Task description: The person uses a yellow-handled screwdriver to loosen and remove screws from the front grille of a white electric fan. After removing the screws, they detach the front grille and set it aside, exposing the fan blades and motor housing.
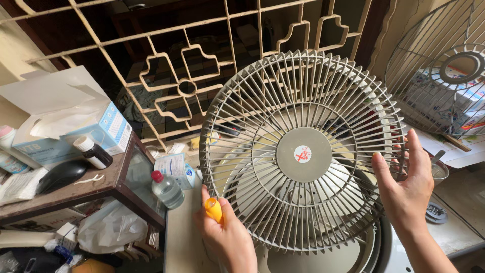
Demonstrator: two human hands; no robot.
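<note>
A round grey plastic fan grille stands upright in front of me, its solid centre disc carrying a small red sticker. My right hand grips the grille's right rim with spread fingers. My left hand is at the lower left rim, closed around an orange tool handle. Behind and below the grille I see the pale fan body and its base.
A second wire fan guard leans at the upper right. A cream metal window grate runs behind. At left, a wooden shelf holds a tissue box, a dark bottle and a black mouse; a small clear bottle stands below it.
</note>
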